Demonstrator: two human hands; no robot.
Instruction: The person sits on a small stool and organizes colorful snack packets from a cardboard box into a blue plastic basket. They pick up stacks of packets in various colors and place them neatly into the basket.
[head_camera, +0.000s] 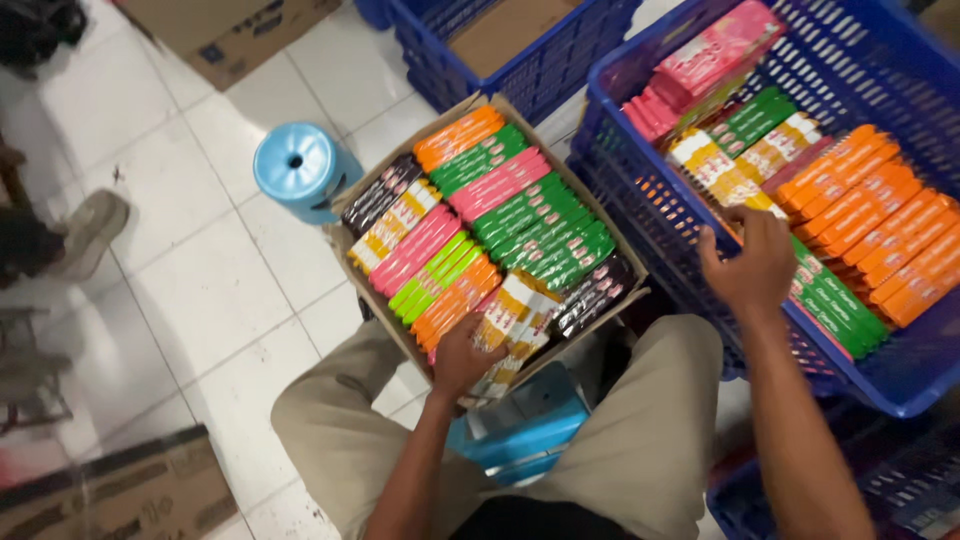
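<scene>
1. Nearest the camera, the person sits with knees apart on a blue plastic stool (525, 430), a cardboard box (375, 195) propped between the legs and a large blue crate (640, 215) at the right knee.
2. The left hand (462, 358) rests at the near edge of the box, its fingers curled around a small bundle of white-and-yellow packs (512, 325) that stands among the rows there.
3. The right hand (752, 262) is well apart from the left, reaching into the blue crate; its fingers bend down over the packs there, on the yellow-and-white ones (722, 180) just beyond it, but whether they grip one I cannot tell.
4. Beyond the left hand the box looks nearly full: tight rows of orange, light green, pink, dark green and black packs fill it to its far corner, with little room left but where the hand works.
5. The crate is still well stocked: orange packs (880, 220) to the right of the right hand, green ones beside it, pink ones (715, 50) at the far end. By my judgement this box is almost done, while much stock waits.
6. Farther off on the tiled floor stand an upturned light-blue stool (300, 165) and another blue crate (520, 50).
</scene>
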